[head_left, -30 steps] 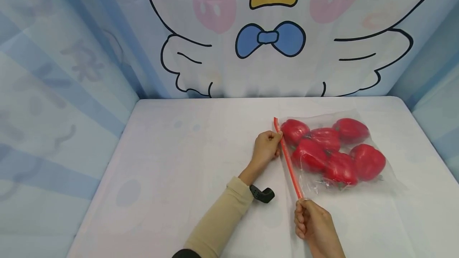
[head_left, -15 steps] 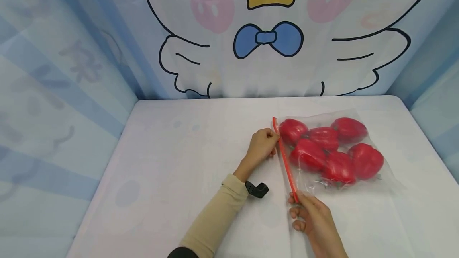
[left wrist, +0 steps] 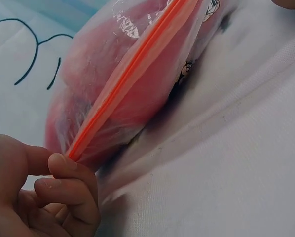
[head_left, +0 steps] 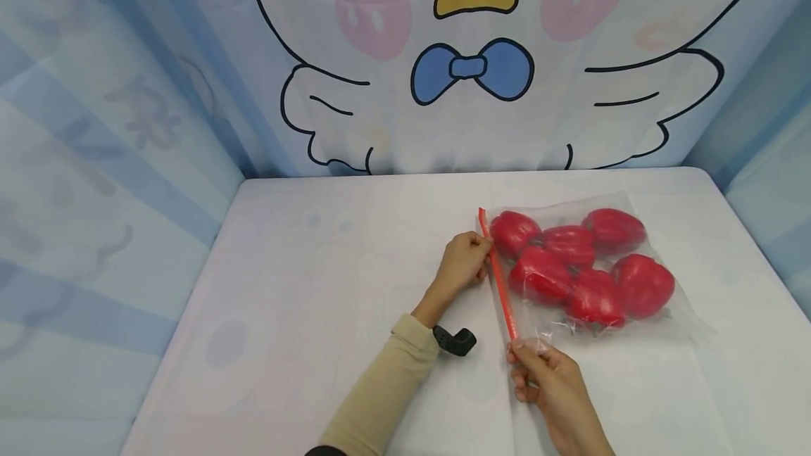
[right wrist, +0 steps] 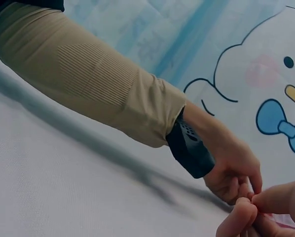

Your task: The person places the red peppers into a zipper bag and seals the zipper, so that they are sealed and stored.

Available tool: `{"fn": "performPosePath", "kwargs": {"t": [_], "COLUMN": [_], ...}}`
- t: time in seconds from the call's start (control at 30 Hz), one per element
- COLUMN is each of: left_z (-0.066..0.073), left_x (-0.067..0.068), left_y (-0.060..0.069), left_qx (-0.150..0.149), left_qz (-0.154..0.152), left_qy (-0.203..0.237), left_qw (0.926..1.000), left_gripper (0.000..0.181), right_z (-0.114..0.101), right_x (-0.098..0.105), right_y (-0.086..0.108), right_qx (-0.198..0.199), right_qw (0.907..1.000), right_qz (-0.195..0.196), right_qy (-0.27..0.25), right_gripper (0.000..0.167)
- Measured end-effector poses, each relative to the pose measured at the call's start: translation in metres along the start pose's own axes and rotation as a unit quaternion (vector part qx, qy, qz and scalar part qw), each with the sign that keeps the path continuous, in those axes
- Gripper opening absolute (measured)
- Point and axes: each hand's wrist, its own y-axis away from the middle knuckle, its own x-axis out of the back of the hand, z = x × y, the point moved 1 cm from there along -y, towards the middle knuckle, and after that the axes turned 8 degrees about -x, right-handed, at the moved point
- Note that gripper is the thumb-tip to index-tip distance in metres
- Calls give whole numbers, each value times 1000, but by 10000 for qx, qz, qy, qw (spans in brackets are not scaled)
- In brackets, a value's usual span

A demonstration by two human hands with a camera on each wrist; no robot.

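Note:
A clear zip bag [head_left: 681, 322] lies on the right half of the table, its orange-red zip strip [head_left: 500, 287] facing left. Inside are several red bell peppers [head_left: 541, 274]. My left hand [head_left: 464, 259] pinches the zip strip near its far end. At the strip's near end, my right hand [head_left: 551, 385] pinches it between thumb and fingers. In the left wrist view the strip [left wrist: 123, 81] runs up from the left hand's [left wrist: 63, 190] thumb and fingertip. The right wrist view shows the right hand [right wrist: 276, 207] in front of the left hand [right wrist: 234, 163]; the bag is mostly hidden there.
A white cloth covers the table [head_left: 304, 287]. Behind it hangs a backdrop [head_left: 475, 125] with a cartoon bird, and patterned curtains [head_left: 95, 231] stand at the sides. A black device [head_left: 455, 341] is worn on the left wrist.
The right hand shifts slightly up and left along the strip's near end, its fingers loosening then closing again. The left hand keeps its pinch near the far end.

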Motion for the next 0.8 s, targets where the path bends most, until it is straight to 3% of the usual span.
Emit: {"fn": "performPosePath", "kwargs": {"t": [0.23,0.43,0.57,0.67,0.8], "left_z": [-2,2,6,5,2], "left_x": [-5,-8,-7,-6,-6], "left_y": [-6,-7,-6,-5,-5], "left_qx": [-73,-372,-640,-576,-437], "left_qz": [303,618,542,469,355], "left_qy": [-159,-1211,-1749,-1774,-1361], "left_qw": [9994,9900,9810,9813,9891], "left_gripper": [22,24,26,24,22], "right_z": [3,3,3,2,2], "right_x": [-5,-7,-8,-7,-7], "right_y": [2,4,4,4,3], "right_qx": [167,207,259,274,239], "right_qw": [9998,9995,9993,9992,9994], "right_qz": [64,57,46,49,87], "right_qy": [123,241,275,272,219], "right_gripper": [27,31,30,29,29]}}
